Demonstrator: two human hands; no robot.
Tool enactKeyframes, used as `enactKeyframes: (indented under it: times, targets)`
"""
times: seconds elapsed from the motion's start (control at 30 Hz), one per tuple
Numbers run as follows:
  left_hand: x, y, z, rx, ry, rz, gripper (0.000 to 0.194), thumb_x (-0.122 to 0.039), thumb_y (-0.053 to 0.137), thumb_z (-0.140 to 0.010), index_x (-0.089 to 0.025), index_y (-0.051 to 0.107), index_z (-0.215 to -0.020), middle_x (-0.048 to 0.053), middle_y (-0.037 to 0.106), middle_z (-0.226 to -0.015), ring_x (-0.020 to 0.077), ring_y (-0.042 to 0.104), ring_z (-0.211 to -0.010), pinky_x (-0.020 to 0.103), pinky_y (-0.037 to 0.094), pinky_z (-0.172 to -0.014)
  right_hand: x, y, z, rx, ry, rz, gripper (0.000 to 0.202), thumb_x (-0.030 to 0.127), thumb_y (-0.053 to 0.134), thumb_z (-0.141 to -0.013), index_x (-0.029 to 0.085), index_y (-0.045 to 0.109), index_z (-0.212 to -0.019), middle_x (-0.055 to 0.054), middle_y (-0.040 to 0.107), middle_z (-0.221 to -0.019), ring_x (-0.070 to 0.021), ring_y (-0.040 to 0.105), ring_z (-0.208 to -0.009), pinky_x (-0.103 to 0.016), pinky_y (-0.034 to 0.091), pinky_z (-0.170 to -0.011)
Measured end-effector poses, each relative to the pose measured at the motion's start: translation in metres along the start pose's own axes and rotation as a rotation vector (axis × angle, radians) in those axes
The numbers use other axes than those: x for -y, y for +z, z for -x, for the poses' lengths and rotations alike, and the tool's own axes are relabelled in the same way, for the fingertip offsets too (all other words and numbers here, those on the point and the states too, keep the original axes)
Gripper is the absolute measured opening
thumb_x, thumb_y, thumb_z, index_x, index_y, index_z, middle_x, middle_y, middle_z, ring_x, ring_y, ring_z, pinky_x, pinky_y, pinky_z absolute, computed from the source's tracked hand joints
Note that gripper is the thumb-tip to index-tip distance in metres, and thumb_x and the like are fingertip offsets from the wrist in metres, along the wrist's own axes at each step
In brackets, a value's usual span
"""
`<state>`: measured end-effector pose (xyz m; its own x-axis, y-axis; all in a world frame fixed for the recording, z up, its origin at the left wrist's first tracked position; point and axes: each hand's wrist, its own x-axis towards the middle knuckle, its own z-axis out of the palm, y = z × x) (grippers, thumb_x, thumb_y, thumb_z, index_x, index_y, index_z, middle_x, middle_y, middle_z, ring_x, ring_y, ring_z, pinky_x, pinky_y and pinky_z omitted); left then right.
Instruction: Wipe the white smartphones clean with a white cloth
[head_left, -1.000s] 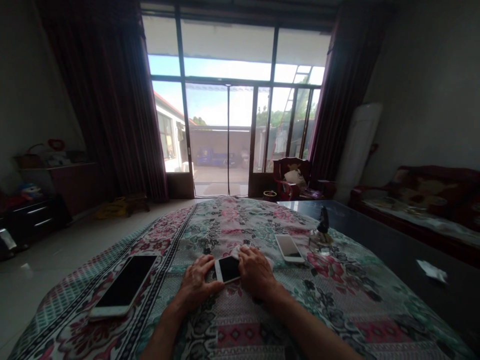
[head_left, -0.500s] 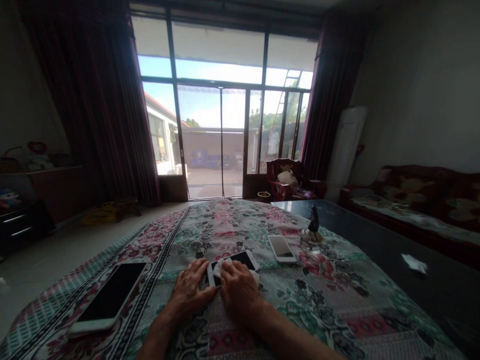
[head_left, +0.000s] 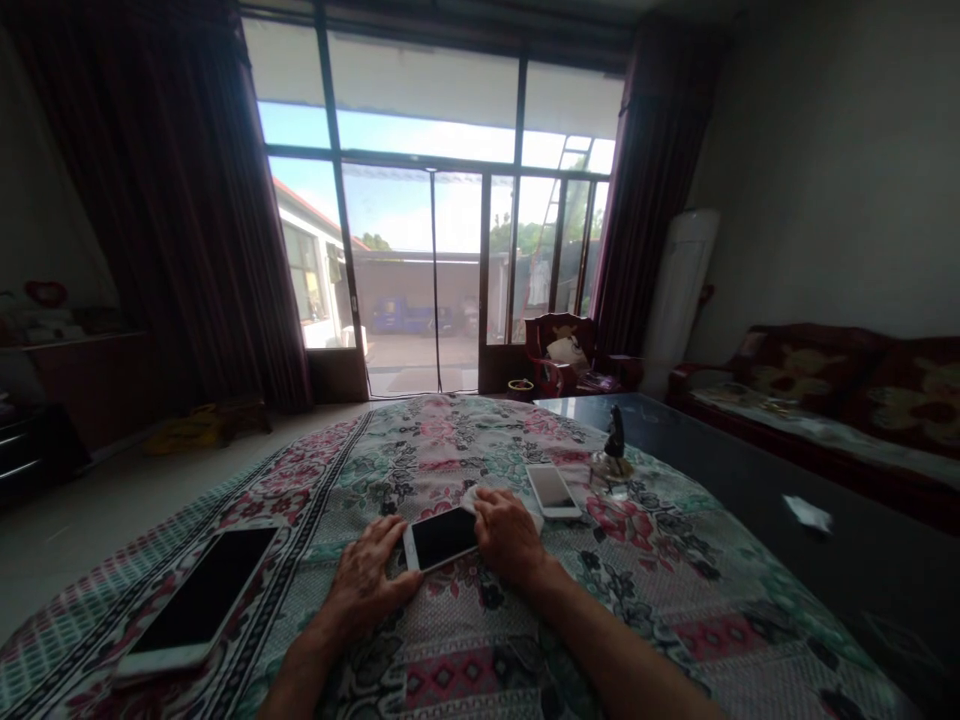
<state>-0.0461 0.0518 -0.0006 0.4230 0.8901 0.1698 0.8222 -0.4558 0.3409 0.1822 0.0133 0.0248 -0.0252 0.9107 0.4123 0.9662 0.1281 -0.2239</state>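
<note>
A white smartphone with a dark screen lies face up on the flowered tablecloth, its length running across in front of me. My left hand steadies its left end, with the fingertips at the upper corner and the thumb along the lower edge. Under the closed fingers of my right hand is a white tissue, pressed on the phone's right end. That end is hidden by the hand and the tissue.
A larger white phone lies at the left and a smaller one beyond my right hand. Behind it stands a small dark figurine on a clear base. A crumpled tissue rests on the dark table at right.
My right hand has slid the tissue rightward along the screen, from its middle to the right end, baring the left part. My left hand keeps to the phone's left end. The view has shifted slightly.
</note>
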Motion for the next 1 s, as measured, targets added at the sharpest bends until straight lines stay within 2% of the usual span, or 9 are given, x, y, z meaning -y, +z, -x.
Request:
enactKeyframes:
  times: [0.13,0.23,0.5,0.6,0.73,1.0]
  targets:
    - [-0.001,-0.001,0.0,0.015,-0.004,-0.027,0.068,-0.036,0.049,-0.078,-0.013,0.04,-0.141,0.011,0.037,-0.15,0.0302,0.029,-0.14,0.045,0.025,-0.112,0.002,-0.001,0.003,0.025,-0.049,-0.06,0.033,0.018,0.043,-0.089,0.018,0.068,-0.109,-0.005,0.061,-0.127,-0.0177,0.051,-0.118,-0.029,0.033,-0.105]
    - [-0.004,-0.002,0.0,0.027,-0.007,-0.041,0.065,-0.035,0.046,-0.079,-0.013,0.042,-0.14,0.01,0.038,-0.15,0.0297,0.027,-0.141,0.045,0.024,-0.113,0.0,-0.003,0.009,0.024,-0.054,-0.1,0.033,0.015,0.043,-0.088,0.016,0.068,-0.11,-0.006,0.062,-0.126,-0.017,0.051,-0.118,-0.028,0.031,-0.107]
    - [-0.003,-0.001,-0.002,0.037,-0.024,-0.033,0.067,-0.033,0.047,-0.075,-0.014,0.042,-0.14,0.009,0.038,-0.15,0.0264,0.029,-0.14,0.041,0.024,-0.113,-0.012,-0.022,0.051,0.053,-0.129,-0.136,0.036,0.015,0.042,-0.088,0.016,0.066,-0.114,-0.006,0.06,-0.128,-0.0186,0.051,-0.12,-0.031,0.031,-0.109]
    - [-0.003,-0.002,-0.002,0.049,-0.028,-0.031,0.068,-0.032,0.048,-0.075,-0.015,0.041,-0.141,0.008,0.037,-0.151,0.0249,0.028,-0.141,0.039,0.023,-0.114,-0.014,-0.026,0.057,0.07,-0.132,-0.12,0.035,0.015,0.041,-0.088,0.017,0.067,-0.112,-0.006,0.062,-0.126,-0.0195,0.052,-0.118,-0.032,0.033,-0.108]
    - [-0.006,-0.006,-0.001,0.091,-0.045,-0.043,0.069,-0.032,0.047,-0.075,-0.014,0.04,-0.141,0.008,0.036,-0.151,0.0259,0.026,-0.142,0.04,0.022,-0.114,-0.015,-0.026,0.047,0.075,-0.141,-0.093,0.034,0.016,0.04,-0.089,0.017,0.068,-0.108,-0.006,0.063,-0.124,-0.0201,0.054,-0.115,-0.032,0.036,-0.105]
    - [-0.012,-0.015,0.0,0.141,-0.064,0.0,0.071,-0.034,0.046,-0.076,-0.013,0.037,-0.143,0.008,0.033,-0.153,0.0271,0.021,-0.143,0.044,0.02,-0.115,-0.022,-0.02,0.003,0.128,-0.142,-0.13,0.032,0.016,0.042,-0.089,0.016,0.069,-0.106,-0.008,0.065,-0.12,-0.0194,0.056,-0.114,-0.032,0.039,-0.102]
